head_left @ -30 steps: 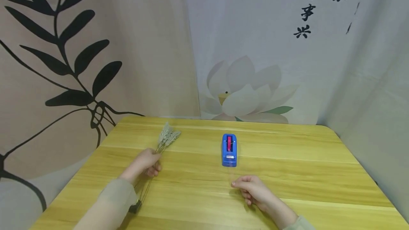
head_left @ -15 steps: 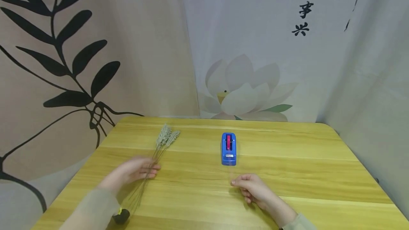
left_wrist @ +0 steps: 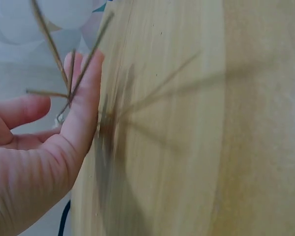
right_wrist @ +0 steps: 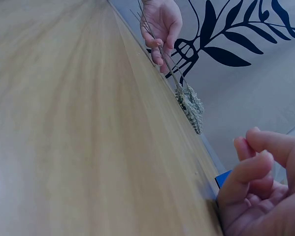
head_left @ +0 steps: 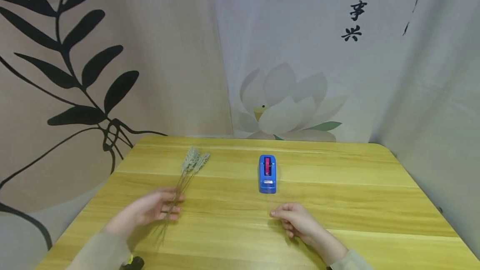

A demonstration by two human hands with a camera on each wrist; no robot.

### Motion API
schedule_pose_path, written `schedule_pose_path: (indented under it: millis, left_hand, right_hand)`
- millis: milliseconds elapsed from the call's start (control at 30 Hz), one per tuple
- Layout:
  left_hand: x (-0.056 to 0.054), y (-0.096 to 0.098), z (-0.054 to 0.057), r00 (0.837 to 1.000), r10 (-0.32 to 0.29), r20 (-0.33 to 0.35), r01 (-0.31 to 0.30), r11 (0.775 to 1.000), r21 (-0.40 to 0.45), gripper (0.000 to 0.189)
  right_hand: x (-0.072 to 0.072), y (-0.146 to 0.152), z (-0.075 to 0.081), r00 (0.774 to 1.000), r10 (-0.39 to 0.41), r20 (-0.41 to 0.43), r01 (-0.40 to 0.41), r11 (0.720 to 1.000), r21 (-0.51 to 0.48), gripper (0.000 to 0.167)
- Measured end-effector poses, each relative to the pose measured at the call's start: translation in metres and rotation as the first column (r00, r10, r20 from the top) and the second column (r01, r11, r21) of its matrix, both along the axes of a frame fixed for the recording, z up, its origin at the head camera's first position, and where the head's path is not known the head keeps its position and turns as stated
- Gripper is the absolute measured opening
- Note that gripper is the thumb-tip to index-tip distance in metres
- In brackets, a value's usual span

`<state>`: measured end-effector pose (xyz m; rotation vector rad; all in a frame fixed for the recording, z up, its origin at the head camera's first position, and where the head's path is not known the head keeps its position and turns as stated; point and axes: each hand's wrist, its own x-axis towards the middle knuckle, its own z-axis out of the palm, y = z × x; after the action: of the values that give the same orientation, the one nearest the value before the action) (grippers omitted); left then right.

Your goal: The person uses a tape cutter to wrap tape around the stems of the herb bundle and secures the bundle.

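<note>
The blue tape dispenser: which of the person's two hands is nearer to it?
Right. The right hand is just in front of the blue tape dispenser; the left hand is farther away, to its left, at the stems of the dried flowers.

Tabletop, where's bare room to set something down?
Bare: the tabletop right of the blue tape dispenser and right hand; also between the hands. Crowded: around the dried flower bunch and left hand, and between dispenser and right hand.

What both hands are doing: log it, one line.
left hand: fingers extended, dried sprigs against them | right hand: fingers curled, apparently pinching clear tape | blue tape dispenser: on table, beyond right hand
</note>
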<state>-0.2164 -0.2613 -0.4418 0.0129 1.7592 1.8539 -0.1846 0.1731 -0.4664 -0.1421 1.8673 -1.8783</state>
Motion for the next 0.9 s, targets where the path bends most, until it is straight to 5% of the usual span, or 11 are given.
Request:
schedule_pose_path:
  millis: [300,533,733,900]
  left_hand:
    - [0.008,-0.01,-0.003,0.998,-0.056,-0.034,0.055,0.998,-0.018,0.044]
    - [0.013,-0.01,0.006,0.994,0.006,-0.107,-0.012,0.998,-0.062,0.04]
    - [0.018,-0.002,0.032,0.962,0.083,-0.261,-0.133,0.975,-0.177,0.037]
    - [0.02,0.002,0.048,0.93,-0.02,-0.367,-0.1,0.947,-0.304,0.044]
  right_hand:
    - [0.0,-0.002,0.004,1.0,-0.001,0.004,0.001,1.0,-0.003,0.02]
    - [0.0,-0.003,0.007,1.0,-0.005,0.026,0.005,1.0,0.01,0.022]
    - [-0.002,-0.004,0.013,1.0,0.0,0.029,0.0,1.0,0.008,0.02]
    - [-0.008,0.002,0.022,0.999,0.023,0.026,-0.023,1.0,0.006,0.024]
